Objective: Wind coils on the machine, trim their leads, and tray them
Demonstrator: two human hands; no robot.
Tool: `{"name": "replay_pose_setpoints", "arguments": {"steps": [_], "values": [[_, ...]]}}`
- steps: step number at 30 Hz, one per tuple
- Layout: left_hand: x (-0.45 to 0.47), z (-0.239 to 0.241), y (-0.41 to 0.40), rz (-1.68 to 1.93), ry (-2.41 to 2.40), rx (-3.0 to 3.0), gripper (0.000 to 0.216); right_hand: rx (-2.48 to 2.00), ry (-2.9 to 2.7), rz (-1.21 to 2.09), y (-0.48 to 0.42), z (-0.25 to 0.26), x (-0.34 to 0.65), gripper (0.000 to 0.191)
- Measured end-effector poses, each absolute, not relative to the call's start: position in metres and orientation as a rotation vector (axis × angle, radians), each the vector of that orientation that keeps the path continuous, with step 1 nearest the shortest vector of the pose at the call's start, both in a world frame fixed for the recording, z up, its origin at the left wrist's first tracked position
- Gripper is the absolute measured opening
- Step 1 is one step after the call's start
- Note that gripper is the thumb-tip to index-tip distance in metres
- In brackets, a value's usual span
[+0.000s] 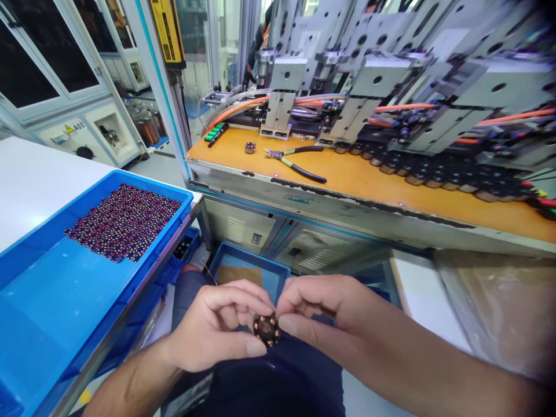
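Above my lap, my left hand is closed around a small round motor stator, its thumb below and its fingers over the top. Copper windings show around the dark ring, and its face is turned up toward me. My right hand is closed in a pinch at the stator's right edge, thumb and forefinger against the rim. Whether a fine wire lies between those fingertips is too small to tell. Beyond the hands, on the orange worktop, another stator stands beside diagonal cutters with black and yellow-green handles.
To the left, a blue tray on a white table holds many small wound parts. Machine fixtures with orange hoses line the back, above a row of dark cylindrical parts. A blue bin sits below the bench. Green-and-black pieces lie at the worktop's left end.
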State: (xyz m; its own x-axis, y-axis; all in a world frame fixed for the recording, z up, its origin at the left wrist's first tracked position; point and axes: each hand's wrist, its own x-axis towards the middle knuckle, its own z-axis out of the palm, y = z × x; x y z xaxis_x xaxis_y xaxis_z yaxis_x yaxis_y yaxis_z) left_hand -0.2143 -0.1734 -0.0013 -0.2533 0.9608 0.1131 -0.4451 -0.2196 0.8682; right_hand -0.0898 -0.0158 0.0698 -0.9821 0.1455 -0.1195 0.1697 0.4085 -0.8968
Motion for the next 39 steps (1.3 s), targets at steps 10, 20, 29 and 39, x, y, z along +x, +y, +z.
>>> {"name": "replay_pose_setpoints", "arguments": {"steps": [10,20,29,39], "values": [[-0.212,-0.005,-0.17,1.72,0.873,0.804,0.039,0.32,2.652,-1.903,-0.029,0.056,-0.072,0.028],[-0.21,-0.003,-0.17,1.749,0.842,0.903,0.047,0.178,2.76,-1.873,-0.036,0.052,-0.066,0.019],[-0.208,-0.003,-0.169,1.676,0.593,0.664,0.041,-0.277,3.5,-1.188,-0.02,0.045,-0.059,0.025],[-0.206,-0.008,-0.171,1.626,0.496,0.563,0.037,-0.599,3.434,-1.208,-0.022,0.047,-0.074,0.009]]}}
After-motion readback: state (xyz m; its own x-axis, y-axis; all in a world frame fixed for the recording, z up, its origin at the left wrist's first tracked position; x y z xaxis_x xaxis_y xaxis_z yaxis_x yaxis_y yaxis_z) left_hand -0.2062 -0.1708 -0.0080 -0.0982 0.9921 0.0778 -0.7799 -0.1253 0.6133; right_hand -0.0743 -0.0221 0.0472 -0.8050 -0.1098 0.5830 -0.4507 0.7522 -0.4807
